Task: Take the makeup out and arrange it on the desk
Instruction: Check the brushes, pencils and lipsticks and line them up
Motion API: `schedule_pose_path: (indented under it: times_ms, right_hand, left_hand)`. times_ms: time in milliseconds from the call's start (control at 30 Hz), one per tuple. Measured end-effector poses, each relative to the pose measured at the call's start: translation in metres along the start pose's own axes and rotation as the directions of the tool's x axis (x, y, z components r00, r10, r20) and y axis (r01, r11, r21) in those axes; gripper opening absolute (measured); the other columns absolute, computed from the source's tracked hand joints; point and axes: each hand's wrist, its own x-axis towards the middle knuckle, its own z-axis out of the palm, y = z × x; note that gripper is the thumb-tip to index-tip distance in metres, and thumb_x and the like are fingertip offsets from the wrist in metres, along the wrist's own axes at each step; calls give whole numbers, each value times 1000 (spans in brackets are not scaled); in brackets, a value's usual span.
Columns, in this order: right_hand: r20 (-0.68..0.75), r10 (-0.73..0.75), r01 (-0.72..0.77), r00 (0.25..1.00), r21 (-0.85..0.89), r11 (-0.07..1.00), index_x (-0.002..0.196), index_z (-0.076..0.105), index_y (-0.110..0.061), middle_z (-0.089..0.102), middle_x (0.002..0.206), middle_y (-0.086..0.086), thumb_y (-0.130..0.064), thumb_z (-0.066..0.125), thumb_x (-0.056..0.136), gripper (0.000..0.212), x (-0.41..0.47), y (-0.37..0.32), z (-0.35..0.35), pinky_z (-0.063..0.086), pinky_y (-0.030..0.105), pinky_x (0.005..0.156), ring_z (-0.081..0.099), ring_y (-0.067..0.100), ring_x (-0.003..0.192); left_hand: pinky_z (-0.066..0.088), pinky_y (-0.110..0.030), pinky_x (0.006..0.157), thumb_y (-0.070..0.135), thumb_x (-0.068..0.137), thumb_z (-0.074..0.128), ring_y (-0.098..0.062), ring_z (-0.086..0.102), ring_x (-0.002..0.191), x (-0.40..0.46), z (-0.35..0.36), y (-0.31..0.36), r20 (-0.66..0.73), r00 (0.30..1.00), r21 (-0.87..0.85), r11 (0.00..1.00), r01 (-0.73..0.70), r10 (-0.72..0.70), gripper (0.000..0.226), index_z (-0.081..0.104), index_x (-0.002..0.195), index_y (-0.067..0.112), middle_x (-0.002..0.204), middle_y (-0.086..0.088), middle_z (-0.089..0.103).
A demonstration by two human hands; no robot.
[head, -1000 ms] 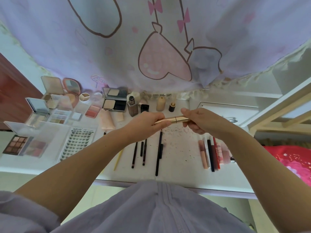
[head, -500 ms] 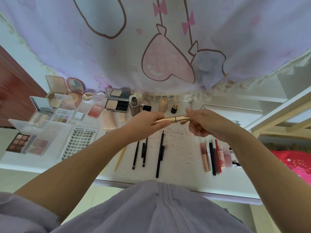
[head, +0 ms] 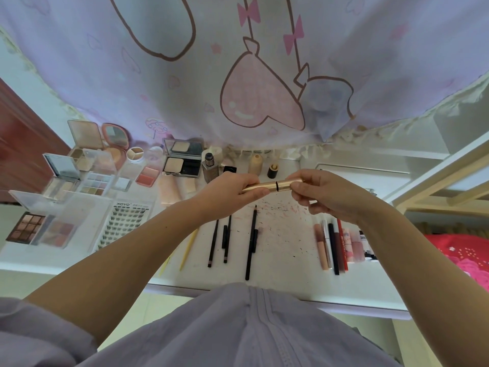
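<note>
The gold tube, a slim cosmetic stick with a dark seam ring near its middle, is held level in the air above the white desk, in the head view, the only one.

The left hand is curled around the tube's left end, thumb pressed on top and fingers wrapped beneath. The right hand pinches the right end between thumb and forefinger, the other fingers folded loosely under. Both hands are closed on the tube, one on each side of the seam.

Below them the desk carries the laid-out makeup. To the left sit open eyeshadow palettes, a tray of false lashes, a blush compact and a powder compact with a mirror lid. Along the back edge stand a foundation bottle, a beige bottle and a small dark bottle with a gold cap.

Under the hands lie several black pencils in near-parallel lines, with a yellow stick to their left. To the right a row of lip glosses and tubes lies side by side, touching one another. Dark and pink specks are scattered on the desk surface between the pencils and the lip row.

A lilac curtain with a pink heart print hangs behind the desk, and the person's lilac shirt fills the lower edge.
</note>
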Motion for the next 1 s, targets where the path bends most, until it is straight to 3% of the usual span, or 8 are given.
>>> schedule_pose_path:
  times_ms: [100,200,333,500,633,800,900,1000]
  right_hand:
    - [-35,15,-15,999,-15,1000,105,64,-12,59,67,-2,-32,45,97,29,-1,0,0,37,17,48,47,6,54]
    - [-50,78,-79,996,-33,996,95,66,-6,46,52,-3,-43,33,99,50,-1,2,0,26,18,42,32,8,44]
    - [7,10,-10,1000,39,999,106,61,-5,52,65,-3,-20,44,99,24,-1,1,-2,33,16,46,40,7,55]
    - [47,115,-120,992,120,985,105,65,-3,52,59,0,-35,39,99,41,2,1,-6,30,16,42,39,7,47]
    - [52,55,-62,997,150,987,107,64,-9,58,71,0,-15,48,97,20,3,1,-6,43,16,50,50,6,58]
    - [29,123,-125,992,87,988,99,66,-6,53,62,1,-33,44,98,35,4,1,-5,31,16,41,39,7,47]
    - [40,88,-90,995,46,995,102,64,-11,58,72,0,-20,50,96,17,4,1,-6,39,16,47,49,5,56]
    - [20,114,-115,993,41,993,101,66,-11,59,69,-1,-32,49,96,27,5,0,-4,39,16,47,48,6,55]
  left_hand:
    - [35,-20,50,44,94,42,-7,40,49,-1,0,1,2,1000,-4,1000,-5,5,28,54,84,21,60,8,46]
    - [36,-20,51,44,94,43,-7,40,49,-2,0,1,5,1000,0,1000,-6,6,30,56,86,19,61,7,47]
    - [32,-17,48,45,93,44,-7,39,48,-4,-1,-1,0,1000,-6,1000,4,-4,28,54,82,21,60,7,45]
    - [32,-16,48,45,93,43,-6,39,47,-4,1,-1,-6,1000,0,1000,2,-2,28,54,83,21,59,8,46]
    - [31,-15,47,46,94,43,-6,38,47,-2,0,-1,-7,1000,7,1000,14,-14,33,57,86,16,59,8,45]
    - [31,-14,47,45,94,44,-5,39,49,-1,-1,1,10,1000,32,1000,1,-1,32,57,88,17,60,9,46]
    - [30,-14,47,45,94,44,-5,40,49,0,-2,0,19,1000,52,999,6,-7,31,57,90,17,60,9,46]
    - [31,-14,48,44,94,44,-6,40,49,0,-3,1,23,1000,45,999,3,-4,29,56,88,18,61,9,46]
